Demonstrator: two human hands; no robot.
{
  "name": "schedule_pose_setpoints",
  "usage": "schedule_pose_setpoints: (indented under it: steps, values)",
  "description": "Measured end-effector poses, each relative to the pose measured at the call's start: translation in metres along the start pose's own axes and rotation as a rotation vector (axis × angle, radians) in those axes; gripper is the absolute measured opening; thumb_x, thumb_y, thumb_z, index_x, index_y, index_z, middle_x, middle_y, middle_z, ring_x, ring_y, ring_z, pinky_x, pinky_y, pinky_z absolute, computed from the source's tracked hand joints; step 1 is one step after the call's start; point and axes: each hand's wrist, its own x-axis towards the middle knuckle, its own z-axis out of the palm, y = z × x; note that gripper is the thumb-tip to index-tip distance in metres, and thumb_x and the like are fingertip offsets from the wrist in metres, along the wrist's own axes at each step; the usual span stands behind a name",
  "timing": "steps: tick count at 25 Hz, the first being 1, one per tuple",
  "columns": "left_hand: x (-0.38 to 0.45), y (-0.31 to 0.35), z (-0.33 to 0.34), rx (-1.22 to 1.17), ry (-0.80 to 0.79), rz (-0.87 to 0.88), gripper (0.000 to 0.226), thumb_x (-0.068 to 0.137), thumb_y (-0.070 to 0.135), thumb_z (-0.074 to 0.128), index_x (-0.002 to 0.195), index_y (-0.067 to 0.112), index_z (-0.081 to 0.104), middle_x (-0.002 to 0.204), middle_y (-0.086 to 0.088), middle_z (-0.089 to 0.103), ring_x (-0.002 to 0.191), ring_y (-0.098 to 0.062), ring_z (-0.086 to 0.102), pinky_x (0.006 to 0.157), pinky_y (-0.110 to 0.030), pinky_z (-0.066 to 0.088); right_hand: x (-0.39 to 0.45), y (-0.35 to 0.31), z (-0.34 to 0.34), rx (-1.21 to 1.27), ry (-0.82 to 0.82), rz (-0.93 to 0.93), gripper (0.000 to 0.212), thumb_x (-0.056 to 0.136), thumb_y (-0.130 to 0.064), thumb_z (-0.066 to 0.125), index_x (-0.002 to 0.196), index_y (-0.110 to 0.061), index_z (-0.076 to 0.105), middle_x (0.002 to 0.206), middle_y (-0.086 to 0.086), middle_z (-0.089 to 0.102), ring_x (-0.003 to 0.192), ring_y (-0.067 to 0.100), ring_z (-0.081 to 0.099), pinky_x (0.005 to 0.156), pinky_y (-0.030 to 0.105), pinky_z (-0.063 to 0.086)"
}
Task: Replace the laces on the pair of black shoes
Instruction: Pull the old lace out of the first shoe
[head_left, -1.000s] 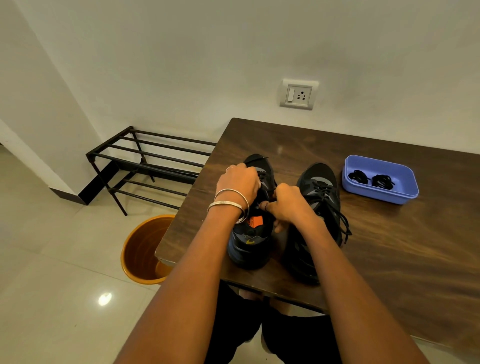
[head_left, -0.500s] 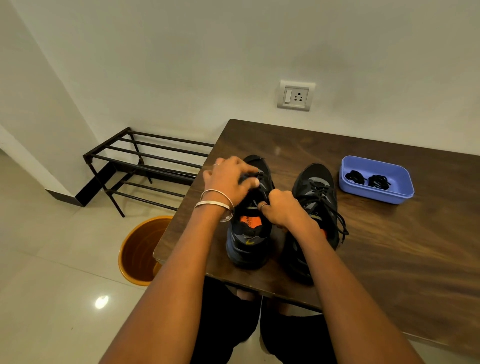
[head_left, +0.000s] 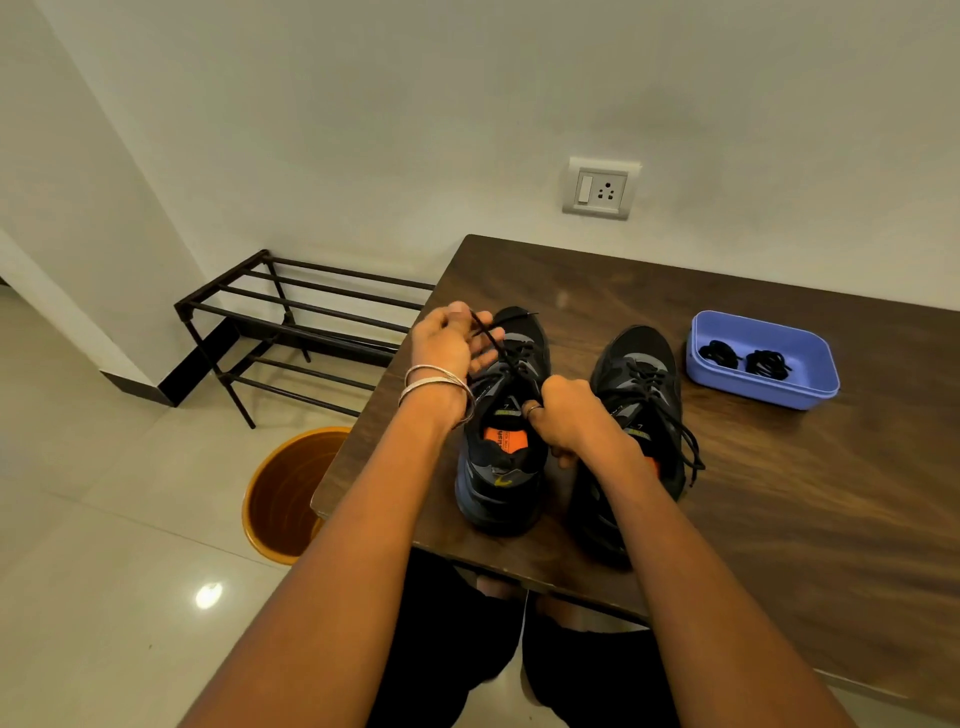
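Two black shoes stand side by side on the dark wooden table, toes pointing away from me. My left hand pinches the black lace of the left shoe and holds it taut, up and to the left of the eyelets. My right hand grips the left shoe's upper near the tongue. The right shoe is laced, its lace ends hanging over its right side. Two coiled black laces lie in a blue tray at the right.
An orange bucket stands on the tiled floor by the table's left corner. A black metal shoe rack sits against the wall to the left. A wall socket is above the table's far edge.
My left hand has moved up and to the left off the shoe, drawing a length of lace out with it. My right hand stays on the left shoe.
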Motion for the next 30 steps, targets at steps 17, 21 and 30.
schedule_pose_setpoints:
  steps: [17, 21, 30]
  values:
    - [-0.007, -0.009, 0.003, 1.67, -0.238, 0.647, 0.021, 0.091, 0.034, 0.06, 0.103, 0.019, 0.069, 0.103, -0.007, 0.065, 0.095, -0.026, 0.061, 0.073, -0.034, 0.048, -0.002, 0.004, 0.001, 0.141, -0.011, 0.06, 0.028, 0.098, -0.032, 0.054, 0.087, -0.007, 0.05, 0.079, 0.016, 0.065, 0.061, 0.033, 0.071, 0.059, 0.039, 0.061]
    - [0.01, -0.014, -0.008, 1.038, -0.093, 0.24, 0.023, 0.091, 0.027, 0.055, 0.089, 0.005, 0.062, 0.087, -0.01, 0.07, 0.077, -0.025, 0.067, 0.071, -0.034, 0.055, 0.0, 0.004, 0.002, 0.169, -0.016, 0.074, 0.026, 0.098, -0.029, 0.055, 0.097, -0.002, 0.054, 0.078, 0.015, 0.061, 0.049, 0.028, 0.066, 0.055, 0.039, 0.061]
    - [0.011, -0.022, -0.013, 0.71, -0.229, 0.073, 0.013, 0.089, 0.017, 0.067, 0.097, 0.019, 0.058, 0.083, 0.001, 0.059, 0.076, -0.012, 0.057, 0.068, -0.023, 0.049, 0.004, 0.006, 0.003, 0.143, -0.014, 0.056, 0.027, 0.098, -0.032, 0.054, 0.09, -0.006, 0.052, 0.083, 0.017, 0.064, 0.044, 0.024, 0.063, 0.049, 0.033, 0.058]
